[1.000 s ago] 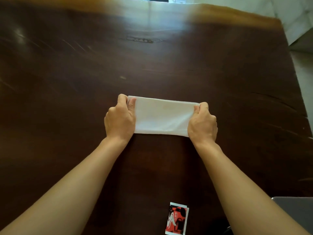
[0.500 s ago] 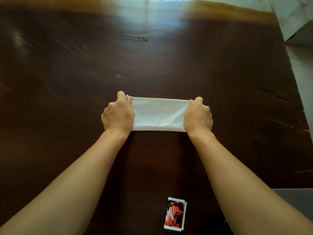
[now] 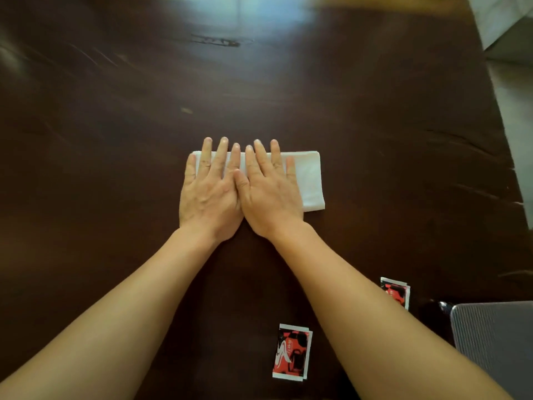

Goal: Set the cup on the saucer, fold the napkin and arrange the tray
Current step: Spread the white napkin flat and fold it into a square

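Observation:
A white napkin lies folded into a narrow strip on the dark wooden table. My left hand and my right hand rest flat on it side by side, palms down, fingers spread and touching at the thumbs. They cover its left and middle parts; only the right end shows. Neither hand grips anything. No cup or saucer is in view.
Two red and black sachets lie near the front edge, one between my forearms and one to the right. A grey ribbed tray corner shows at the lower right. The table's right edge meets a pale floor.
Both hands let go of the napkin's ends and moved inward, and now press flat on top of it. The view shifted, bringing a second sachet and more of the tray into sight.

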A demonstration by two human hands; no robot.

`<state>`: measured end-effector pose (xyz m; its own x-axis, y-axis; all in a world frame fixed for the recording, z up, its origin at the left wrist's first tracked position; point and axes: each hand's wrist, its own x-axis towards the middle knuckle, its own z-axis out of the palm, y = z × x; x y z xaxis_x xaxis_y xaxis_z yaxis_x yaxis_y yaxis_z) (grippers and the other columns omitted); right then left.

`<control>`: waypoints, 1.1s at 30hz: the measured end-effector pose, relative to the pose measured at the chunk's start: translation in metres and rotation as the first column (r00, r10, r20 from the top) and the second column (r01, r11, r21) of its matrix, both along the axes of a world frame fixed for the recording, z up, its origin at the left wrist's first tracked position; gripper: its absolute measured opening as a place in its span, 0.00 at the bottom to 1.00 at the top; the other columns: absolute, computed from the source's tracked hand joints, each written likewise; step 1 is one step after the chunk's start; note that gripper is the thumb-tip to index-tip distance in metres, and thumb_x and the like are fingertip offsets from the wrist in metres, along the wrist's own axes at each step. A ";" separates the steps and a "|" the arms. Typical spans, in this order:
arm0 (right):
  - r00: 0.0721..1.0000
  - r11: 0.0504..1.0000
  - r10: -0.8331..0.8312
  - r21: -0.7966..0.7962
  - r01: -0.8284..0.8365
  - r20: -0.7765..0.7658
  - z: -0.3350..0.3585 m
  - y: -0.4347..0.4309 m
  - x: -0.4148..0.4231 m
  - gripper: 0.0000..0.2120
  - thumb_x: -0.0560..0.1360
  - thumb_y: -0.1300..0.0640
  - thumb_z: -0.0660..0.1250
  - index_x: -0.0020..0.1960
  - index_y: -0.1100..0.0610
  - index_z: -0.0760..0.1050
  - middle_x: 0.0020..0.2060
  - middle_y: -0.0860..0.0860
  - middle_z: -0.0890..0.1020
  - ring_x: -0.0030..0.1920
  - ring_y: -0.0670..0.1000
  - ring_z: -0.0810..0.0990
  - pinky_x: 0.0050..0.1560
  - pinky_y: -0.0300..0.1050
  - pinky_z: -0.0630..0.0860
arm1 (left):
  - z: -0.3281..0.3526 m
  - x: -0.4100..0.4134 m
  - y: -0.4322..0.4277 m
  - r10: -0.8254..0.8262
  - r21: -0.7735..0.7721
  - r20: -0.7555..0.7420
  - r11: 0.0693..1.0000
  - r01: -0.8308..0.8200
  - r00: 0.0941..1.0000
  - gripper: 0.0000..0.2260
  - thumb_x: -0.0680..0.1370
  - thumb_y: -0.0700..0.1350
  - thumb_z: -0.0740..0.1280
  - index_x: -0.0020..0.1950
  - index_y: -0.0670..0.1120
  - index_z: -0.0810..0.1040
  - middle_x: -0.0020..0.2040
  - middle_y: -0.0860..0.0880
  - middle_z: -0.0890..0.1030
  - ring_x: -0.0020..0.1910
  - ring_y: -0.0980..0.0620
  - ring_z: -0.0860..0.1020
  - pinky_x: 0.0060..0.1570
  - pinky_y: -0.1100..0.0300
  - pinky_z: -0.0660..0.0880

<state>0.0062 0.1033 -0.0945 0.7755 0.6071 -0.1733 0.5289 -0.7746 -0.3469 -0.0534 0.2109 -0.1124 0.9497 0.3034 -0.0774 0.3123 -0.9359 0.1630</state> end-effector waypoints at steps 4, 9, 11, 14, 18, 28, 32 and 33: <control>0.994 0.990 0.052 -0.136 -0.039 0.093 -0.014 -0.014 0.009 0.31 0.82 0.38 0.36 0.81 0.52 0.38 0.81 0.49 0.41 0.80 0.54 0.33 0.78 0.59 0.36 | 0.000 0.000 -0.003 0.091 -0.024 -0.015 0.996 -0.091 0.996 0.29 0.83 0.55 0.43 0.82 0.44 0.44 0.83 0.47 0.44 0.81 0.46 0.40 0.79 0.46 0.41; 0.992 0.978 0.075 -0.200 -0.053 0.103 -0.014 -0.022 0.013 0.34 0.81 0.36 0.37 0.80 0.51 0.35 0.81 0.50 0.37 0.79 0.55 0.32 0.78 0.61 0.36 | 0.002 -0.015 0.003 0.169 -0.050 -0.060 0.984 -0.172 0.984 0.31 0.82 0.56 0.43 0.81 0.42 0.41 0.83 0.46 0.41 0.81 0.46 0.40 0.79 0.49 0.40; 0.993 0.976 0.047 -0.219 -0.023 0.108 -0.013 -0.035 0.018 0.34 0.81 0.36 0.37 0.80 0.51 0.34 0.81 0.50 0.37 0.79 0.55 0.31 0.78 0.61 0.36 | 0.002 -0.016 0.004 0.177 -0.048 -0.049 0.983 -0.179 0.983 0.32 0.83 0.56 0.44 0.81 0.42 0.41 0.83 0.45 0.40 0.81 0.47 0.41 0.79 0.50 0.40; 0.995 0.972 -0.024 -0.232 0.047 0.101 -0.012 -0.058 0.025 0.33 0.81 0.37 0.38 0.80 0.51 0.34 0.81 0.50 0.37 0.79 0.55 0.32 0.78 0.60 0.36 | 0.002 -0.022 0.000 0.262 -0.035 -0.031 0.964 -0.263 0.965 0.34 0.83 0.58 0.46 0.81 0.40 0.39 0.82 0.42 0.41 0.81 0.47 0.41 0.79 0.49 0.41; 0.995 0.971 -0.026 -0.233 0.046 0.092 -0.011 -0.065 0.028 0.34 0.81 0.37 0.39 0.81 0.51 0.35 0.81 0.50 0.38 0.79 0.56 0.33 0.78 0.59 0.36 | 0.005 -0.025 -0.006 0.361 -0.033 -0.052 0.931 -0.363 0.931 0.34 0.83 0.57 0.46 0.79 0.37 0.38 0.82 0.40 0.41 0.81 0.44 0.40 0.79 0.47 0.41; 0.994 0.959 -0.078 -0.280 0.055 -0.071 0.011 -0.073 0.035 0.40 0.80 0.33 0.48 0.80 0.50 0.31 0.80 0.51 0.35 0.80 0.58 0.35 0.77 0.62 0.38 | 0.016 -0.020 -0.005 0.324 0.009 -0.249 0.943 -0.333 0.913 0.34 0.83 0.58 0.44 0.79 0.41 0.32 0.80 0.40 0.33 0.79 0.37 0.34 0.77 0.39 0.38; 0.943 0.921 -0.331 -0.209 0.329 0.029 0.030 -0.083 0.010 0.36 0.79 0.37 0.59 0.78 0.59 0.57 0.79 0.58 0.56 0.77 0.63 0.56 0.72 0.61 0.61 | 0.024 -0.041 -0.020 -0.048 -0.012 -0.140 0.999 0.047 0.989 0.31 0.83 0.59 0.43 0.82 0.47 0.39 0.82 0.45 0.35 0.80 0.42 0.34 0.77 0.42 0.39; 0.937 0.918 -0.347 -0.188 0.348 0.041 0.032 -0.081 0.006 0.32 0.79 0.39 0.62 0.74 0.59 0.64 0.76 0.57 0.62 0.73 0.62 0.61 0.67 0.59 0.66 | 0.023 -0.049 -0.023 -0.053 -0.025 -0.157 0.998 0.049 0.986 0.32 0.82 0.60 0.43 0.82 0.47 0.40 0.82 0.46 0.37 0.80 0.44 0.35 0.78 0.42 0.40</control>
